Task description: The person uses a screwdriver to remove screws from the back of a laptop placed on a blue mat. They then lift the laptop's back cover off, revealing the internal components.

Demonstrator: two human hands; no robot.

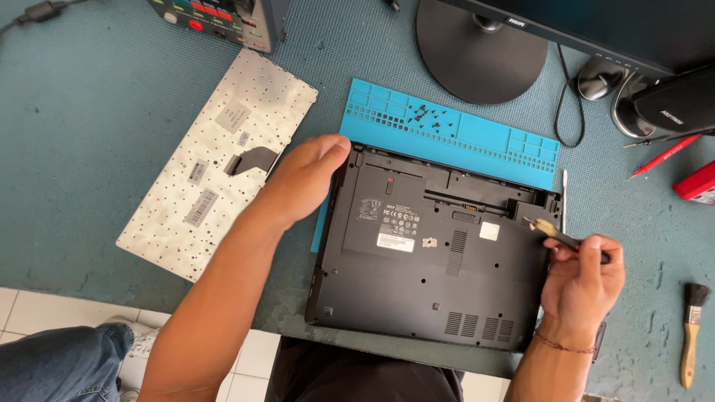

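Hands steady laptop, prob. screwdriver.

Left hand flat, palm down, right hand curled in a grip

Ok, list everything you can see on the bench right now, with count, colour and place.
laptop: one, black, upside down at centre
silicone mat: one, blue, under the laptop
screws: several, dark, in the mat's tray
keyboard: one, white underside up, left of the laptop
monitor stand: one, black, top centre
mouse: one, dark, top right
brush: one, wooden handle, right edge
red pen: one, upper right
screwdriver: one, black, over the laptop's right corner
left hand: rests on the laptop's left edge
right hand: grip closed on the screwdriver
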